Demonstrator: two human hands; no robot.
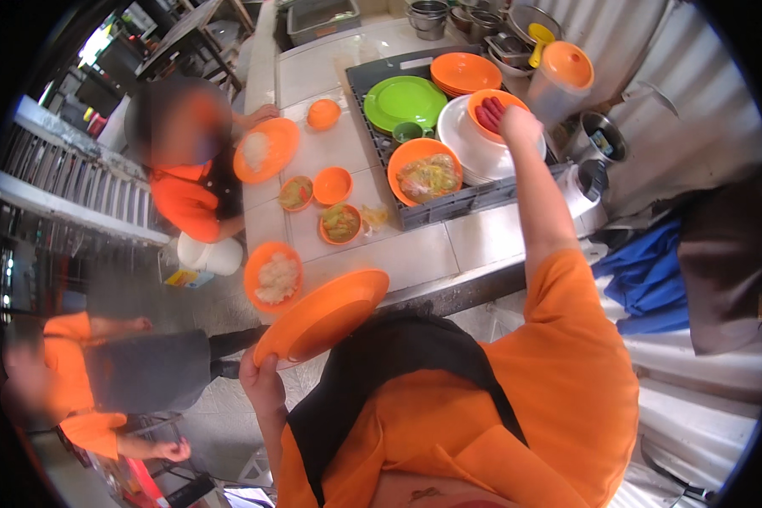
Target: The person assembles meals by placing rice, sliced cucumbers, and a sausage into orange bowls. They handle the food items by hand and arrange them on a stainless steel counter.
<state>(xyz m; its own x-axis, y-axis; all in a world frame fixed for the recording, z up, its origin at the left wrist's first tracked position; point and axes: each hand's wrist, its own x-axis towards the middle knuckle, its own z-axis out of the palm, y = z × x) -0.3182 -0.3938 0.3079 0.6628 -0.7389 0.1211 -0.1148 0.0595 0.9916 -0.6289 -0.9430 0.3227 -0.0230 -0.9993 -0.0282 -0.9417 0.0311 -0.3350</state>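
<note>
My left hand (265, 383) grips the rim of a large orange plate (322, 313), tilted in front of my apron. Out over the grey crate (449, 212), my right hand (521, 127) is at the near right rim of an orange bowl (516, 99) of red sausages (488, 113). Its fingers look curled, but what they grip is hidden. The bowl rests on a stack of white plates (459, 135). Beside them are a bowl of bagged yellowish-green food (430, 176), a green cup (407, 132), green plates (404, 100) and orange plates (463, 71).
Small orange bowls, one with green vegetables (339, 223), stand on the tiled counter (415, 262). A rice bowl (274, 277) sits at its left edge. One co-worker (186, 207) holds a plate of rice (267, 151); another person (144, 368) stands lower left. A lidded pitcher (560, 85) is at right.
</note>
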